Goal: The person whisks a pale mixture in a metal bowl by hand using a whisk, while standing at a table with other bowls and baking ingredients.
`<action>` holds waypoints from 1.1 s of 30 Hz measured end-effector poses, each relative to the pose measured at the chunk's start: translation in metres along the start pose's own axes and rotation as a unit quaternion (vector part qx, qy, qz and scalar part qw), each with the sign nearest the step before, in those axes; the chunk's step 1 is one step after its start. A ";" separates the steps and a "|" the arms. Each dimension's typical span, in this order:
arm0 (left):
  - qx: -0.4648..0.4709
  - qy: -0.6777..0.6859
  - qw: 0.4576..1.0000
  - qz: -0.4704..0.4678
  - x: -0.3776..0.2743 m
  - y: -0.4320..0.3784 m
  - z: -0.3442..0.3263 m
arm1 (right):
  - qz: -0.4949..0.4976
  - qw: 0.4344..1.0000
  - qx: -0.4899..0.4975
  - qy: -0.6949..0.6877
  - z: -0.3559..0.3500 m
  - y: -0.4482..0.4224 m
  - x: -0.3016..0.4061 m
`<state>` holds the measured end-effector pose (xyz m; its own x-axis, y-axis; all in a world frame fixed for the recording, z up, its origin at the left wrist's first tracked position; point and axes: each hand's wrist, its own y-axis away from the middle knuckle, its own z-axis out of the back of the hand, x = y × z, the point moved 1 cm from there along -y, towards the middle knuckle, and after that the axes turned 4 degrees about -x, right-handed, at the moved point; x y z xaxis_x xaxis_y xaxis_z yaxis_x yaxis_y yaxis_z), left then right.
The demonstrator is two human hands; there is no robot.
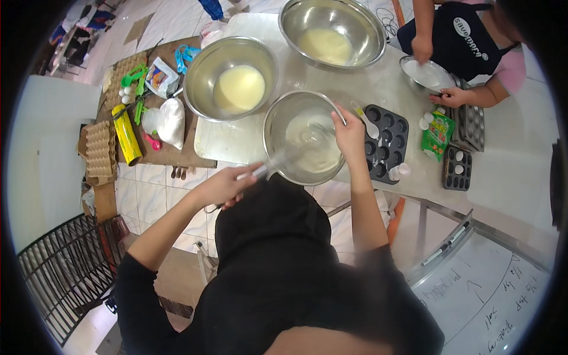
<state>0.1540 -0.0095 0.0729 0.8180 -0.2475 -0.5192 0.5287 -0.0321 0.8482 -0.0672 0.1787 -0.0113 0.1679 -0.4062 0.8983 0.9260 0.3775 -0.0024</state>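
Note:
In my left hand (235, 186) is the handle of a wire whisk (284, 156), blurred along its length. The whisk's wires dip into pale, creamy batter (313, 151) inside a steel mixing bowl (271, 120). My right hand (348, 131) grips this bowl's rim on the right side, and the bowl tilts towards me at the table's near edge. Just right of that hand lies a dark muffin tin (387, 142), with a white measuring spoon (368, 124) across its upper left corner and cracked eggshells (399, 172) at its lower right.
Two larger steel bowls (195, 80) (288, 26) hold yellow liquid. Across the table, a person (448, 44) works at a smaller bowl (406, 80) of white contents. A green packet (438, 135) and a small muffin tin (457, 177) sit right. Leftward are a flour bag (172, 124) and a yellow box (126, 135).

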 end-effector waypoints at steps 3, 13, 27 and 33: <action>-0.051 -0.043 0.998 -0.012 0.019 -0.007 0.000 | 0.013 1.000 -0.004 0.000 -0.004 -0.001 0.006; -0.025 0.041 0.998 -0.046 0.010 0.000 0.007 | 0.006 0.999 0.031 0.022 -0.003 0.004 0.017; -0.069 -0.009 0.995 -0.072 0.016 -0.005 0.012 | -0.022 0.998 0.058 0.021 -0.003 0.014 0.025; -0.024 0.007 0.996 -0.088 0.022 0.002 0.009 | -0.008 0.998 0.060 0.001 -0.006 0.017 0.030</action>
<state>0.1715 -0.0239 0.0642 0.7152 -0.2286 -0.6605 0.6734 -0.0274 0.7387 -0.0446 0.1680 0.0127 0.1538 -0.4143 0.8970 0.8819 0.4670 0.0645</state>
